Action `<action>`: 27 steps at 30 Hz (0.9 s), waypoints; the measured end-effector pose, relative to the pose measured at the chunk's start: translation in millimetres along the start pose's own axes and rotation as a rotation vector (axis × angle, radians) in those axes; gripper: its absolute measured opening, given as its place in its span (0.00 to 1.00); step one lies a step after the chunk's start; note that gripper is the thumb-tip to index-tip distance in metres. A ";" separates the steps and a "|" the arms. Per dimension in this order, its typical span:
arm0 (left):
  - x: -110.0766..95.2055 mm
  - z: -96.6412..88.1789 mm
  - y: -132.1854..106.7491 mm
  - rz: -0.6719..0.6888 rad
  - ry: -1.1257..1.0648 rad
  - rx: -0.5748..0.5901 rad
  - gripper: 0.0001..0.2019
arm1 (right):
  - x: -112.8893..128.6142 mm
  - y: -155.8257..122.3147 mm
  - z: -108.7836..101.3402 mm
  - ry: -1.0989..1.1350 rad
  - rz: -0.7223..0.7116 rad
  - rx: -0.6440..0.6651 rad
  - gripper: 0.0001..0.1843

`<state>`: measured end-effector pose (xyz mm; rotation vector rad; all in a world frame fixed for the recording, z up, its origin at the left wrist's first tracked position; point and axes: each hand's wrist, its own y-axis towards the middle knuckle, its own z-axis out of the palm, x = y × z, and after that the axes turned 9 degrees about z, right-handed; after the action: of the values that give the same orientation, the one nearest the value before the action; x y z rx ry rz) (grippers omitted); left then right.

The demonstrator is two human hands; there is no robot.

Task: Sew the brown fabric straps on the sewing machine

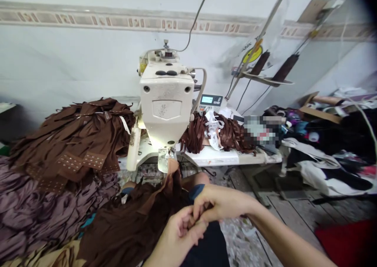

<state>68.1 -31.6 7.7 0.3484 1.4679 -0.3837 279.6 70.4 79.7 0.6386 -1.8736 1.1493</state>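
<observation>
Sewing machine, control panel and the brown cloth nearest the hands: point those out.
Sewing machine (pixel 167 106): head view, on the front of its casing.
Control panel (pixel 207 99): head view, on its lit screen.
Brown cloth (pixel 126 225): head view, on its broad lower spread.

At twelve o'clock we face the machine (pixel 167 102), wall (pixel 88 59) behind it, cloth (pixel 126 222) before it. We have a heap (pixel 73 137) at ten, straps (pixel 232 135) on the table (pixel 218 158) at one, spools (pixel 284 68) on a stand (pixel 263 79) between one and two.
</observation>
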 end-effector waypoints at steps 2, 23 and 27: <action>-2.4 -3.2 -2.4 0.032 0.135 -0.078 0.22 | -2.6 -0.4 -11.1 0.131 0.029 -0.051 0.13; -48.6 -25.6 48.3 0.670 1.599 -0.655 0.21 | -33.3 44.0 22.9 0.379 -0.038 -0.380 0.25; -43.9 -29.3 52.6 0.682 1.595 -0.676 0.21 | -38.7 56.4 48.7 0.439 -0.030 -0.289 0.24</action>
<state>63.2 30.3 49.0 0.6022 2.6798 1.2263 238.7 52.6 8.6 0.2262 -1.6005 0.8885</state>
